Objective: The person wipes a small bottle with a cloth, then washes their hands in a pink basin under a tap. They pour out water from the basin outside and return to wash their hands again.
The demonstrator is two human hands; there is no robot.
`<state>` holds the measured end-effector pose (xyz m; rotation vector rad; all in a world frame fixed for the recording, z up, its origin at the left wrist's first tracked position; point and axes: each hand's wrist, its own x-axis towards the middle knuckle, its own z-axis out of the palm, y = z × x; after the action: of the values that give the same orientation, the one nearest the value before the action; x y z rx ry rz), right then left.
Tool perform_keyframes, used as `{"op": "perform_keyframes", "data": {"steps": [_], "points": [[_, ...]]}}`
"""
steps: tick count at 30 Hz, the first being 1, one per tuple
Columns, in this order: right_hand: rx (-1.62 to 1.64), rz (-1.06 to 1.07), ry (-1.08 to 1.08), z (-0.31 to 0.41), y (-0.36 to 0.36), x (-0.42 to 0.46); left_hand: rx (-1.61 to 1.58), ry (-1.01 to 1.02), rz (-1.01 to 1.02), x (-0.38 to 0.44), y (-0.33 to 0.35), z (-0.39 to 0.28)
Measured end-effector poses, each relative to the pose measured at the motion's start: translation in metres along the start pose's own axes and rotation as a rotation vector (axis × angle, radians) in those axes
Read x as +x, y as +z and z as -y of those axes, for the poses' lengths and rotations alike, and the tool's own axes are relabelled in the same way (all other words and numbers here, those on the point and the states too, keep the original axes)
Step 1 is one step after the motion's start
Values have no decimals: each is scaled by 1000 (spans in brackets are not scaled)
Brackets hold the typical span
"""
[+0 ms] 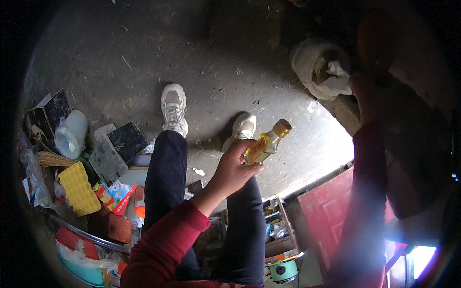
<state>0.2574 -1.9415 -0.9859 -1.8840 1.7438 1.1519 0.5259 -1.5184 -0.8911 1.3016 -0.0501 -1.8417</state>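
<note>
A small glass bottle (264,147) with a gold cap, a printed label and yellowish liquid is in my left hand (234,163). It tilts with the cap toward the upper right, above the floor and near my white shoe (244,127). My right hand (362,91) reaches out at the far right, mostly in shadow. Its fingertips close on crumpled white material (336,84), which may be paper or thin plastic. This material lies over the mouth of a pale, bag-like container (304,66). The container's inside is mostly dark.
On the left are a yellow egg tray (79,189), a translucent plastic jug (74,131), a straw broom (54,159), dark-faced boards (128,142) and a teal basin (81,271). At lower right are a red door panel (326,212) and a green pot-like appliance (283,271). Litter dots the concrete floor (201,54).
</note>
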Motion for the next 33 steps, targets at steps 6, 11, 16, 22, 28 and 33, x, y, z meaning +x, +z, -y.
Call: {"op": "perform_keyframes", "data": {"steps": [6, 11, 16, 22, 28, 33], "points": [[-218, 12, -48, -15, 31, 5, -42, -10, 0, -1, 1, -1], [-21, -123, 59, -44, 36, -9, -31, -16, 39, -2, 3, 0], [445, -92, 104, -37, 46, -10, -29, 8, 45, 0, -1, 4], [-47, -112, -300, -103, 74, -2, 64, -46, -5, 3, 5, 1], [1535, 43, -175, -2, 89, -166, 124, -37, -136, 9, 3, 15], [1182, -157, -499, 77, 81, -296, 589, 239, -142, -9, 21, -8]]}}
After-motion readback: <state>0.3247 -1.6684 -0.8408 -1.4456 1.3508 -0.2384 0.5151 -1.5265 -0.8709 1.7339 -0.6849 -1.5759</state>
